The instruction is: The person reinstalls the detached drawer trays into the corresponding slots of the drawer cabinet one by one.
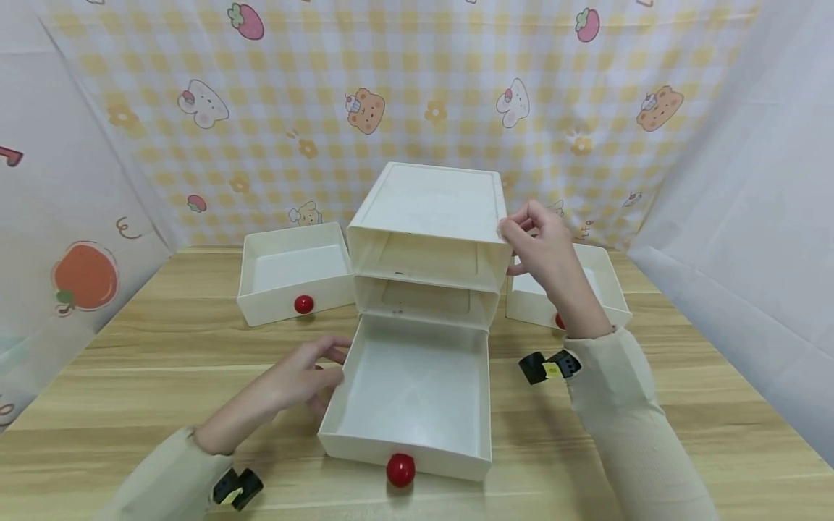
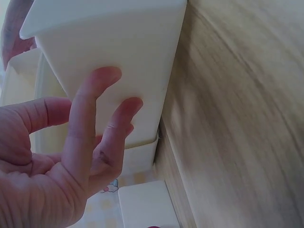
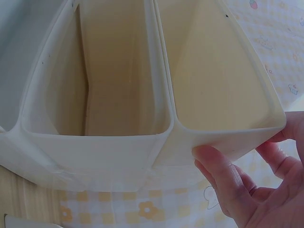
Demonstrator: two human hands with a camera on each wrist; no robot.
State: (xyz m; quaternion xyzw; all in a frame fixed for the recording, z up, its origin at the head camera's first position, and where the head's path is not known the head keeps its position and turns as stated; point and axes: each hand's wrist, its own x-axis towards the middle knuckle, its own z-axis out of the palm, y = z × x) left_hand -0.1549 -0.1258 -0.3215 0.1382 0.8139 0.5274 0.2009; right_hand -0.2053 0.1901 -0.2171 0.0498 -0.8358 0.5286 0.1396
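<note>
Standing mid-table, the white cabinet has its bottom drawer jutting out towards six o'clock, with a loose drawer at nine and a second loose drawer at three. The right hand grips the cabinet's top corner at two o'clock; the left hand, fingers relaxed, touches the bottom drawer's outer wall at about ten. All of it looks like thin moulded plastic — light, fairly stiff, probably slippery on flat faces. The red knob at six seems the natural pull (though round and glossy); the cabinet should steady better by its edges than its broad top.
</note>
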